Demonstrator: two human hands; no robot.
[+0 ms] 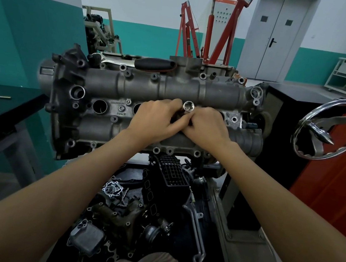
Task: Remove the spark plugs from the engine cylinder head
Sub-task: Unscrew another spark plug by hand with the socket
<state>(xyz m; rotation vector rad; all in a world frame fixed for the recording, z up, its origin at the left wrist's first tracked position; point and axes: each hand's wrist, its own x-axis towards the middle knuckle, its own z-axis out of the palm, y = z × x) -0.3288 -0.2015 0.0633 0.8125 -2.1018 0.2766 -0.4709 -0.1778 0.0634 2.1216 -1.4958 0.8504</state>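
Head view: left hand [158, 120] and right hand [206, 127] together pinch a shiny hex socket [188, 106] over the rough cast cylinder head [142, 88].

Handwheel [331, 129] right of cylinder head [150, 97]

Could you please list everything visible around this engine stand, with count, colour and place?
cylinder head: one, grey, centre, on the stand
socket: one, silver, upright between both hands
handled tool: one, black and red, lying behind the head
handwheel: one, chrome, right of the head
engine hoists: two, red, by the back wall
loose engine parts: many, dark, tray below
double door: one, grey, back right
left hand: fingers curled at the socket
right hand: fingers curled at the socket
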